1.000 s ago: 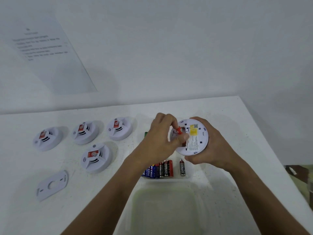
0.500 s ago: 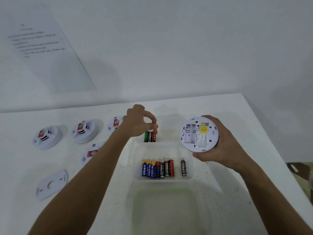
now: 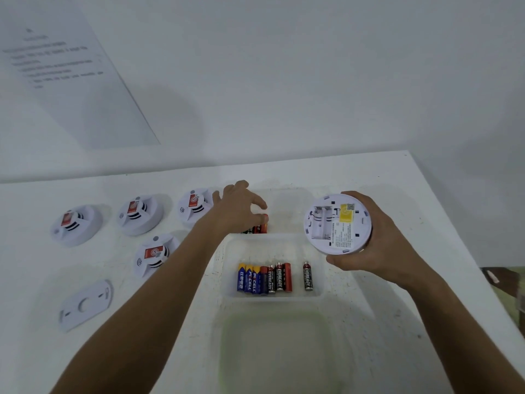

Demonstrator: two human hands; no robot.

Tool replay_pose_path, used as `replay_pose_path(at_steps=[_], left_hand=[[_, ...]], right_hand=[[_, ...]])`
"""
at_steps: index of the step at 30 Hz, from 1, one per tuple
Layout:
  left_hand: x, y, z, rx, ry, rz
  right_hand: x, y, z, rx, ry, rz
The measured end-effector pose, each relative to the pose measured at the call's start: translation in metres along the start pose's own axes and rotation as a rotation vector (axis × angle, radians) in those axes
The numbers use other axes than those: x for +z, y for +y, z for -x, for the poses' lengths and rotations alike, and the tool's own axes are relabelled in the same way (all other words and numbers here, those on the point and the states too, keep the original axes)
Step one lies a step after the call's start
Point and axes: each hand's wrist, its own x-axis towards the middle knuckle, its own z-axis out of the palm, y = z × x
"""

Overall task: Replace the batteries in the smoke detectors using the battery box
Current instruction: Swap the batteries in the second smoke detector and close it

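Smoke detector (image 3: 338, 224), underside up with battery bay empty, sits gripped in the right hand (image 3: 377, 243). Left hand (image 3: 238, 207), fingers relaxed, touches batteries (image 3: 260, 227) beyond the battery box (image 3: 272, 245).

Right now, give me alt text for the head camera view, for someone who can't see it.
The right hand holds a white smoke detector upside down, its battery slots empty, while the left hand sets a red battery beside others past the clear battery box. Four more detectors and a mounting plate lie left on the white table.
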Motion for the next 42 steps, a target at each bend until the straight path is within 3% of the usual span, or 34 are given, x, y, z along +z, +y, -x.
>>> replay_pose_path(at_steps=[5,6,10,13,16,20,27,34,42], left_hand=[[0.009,0.023,0.053,0.127,0.327,0.174],[0.012,0.03,0.065,0.153,0.333,0.199],[0.031,0.045,0.087,0.131,0.009,0.224],[0.044,0.052,0.08,0.131,-0.148,0.165],[0.054,0.056,0.073,0.143,-0.207,0.099],[0.058,0.056,0.069,0.146,-0.206,0.229],[0.052,0.055,0.082,0.086,-0.08,0.417],[0.012,0.066,0.108,0.185,0.454,0.704],[0.009,0.072,0.1,0.245,0.301,0.741]], right_hand=[[-0.005,-0.003,0.011,0.029,0.013,-0.009],[-0.006,-0.004,0.015,0.039,0.02,-0.014],[-0.009,-0.006,0.028,0.06,0.021,0.0],[-0.011,-0.008,0.037,0.076,0.021,-0.004],[-0.014,-0.009,0.046,0.092,0.03,-0.007],[-0.017,-0.007,0.053,0.109,0.024,-0.012],[-0.01,-0.006,0.053,0.117,0.013,-0.036],[-0.004,-0.009,0.046,0.064,-0.026,-0.064],[0.007,-0.023,0.036,-0.023,-0.077,-0.075]])
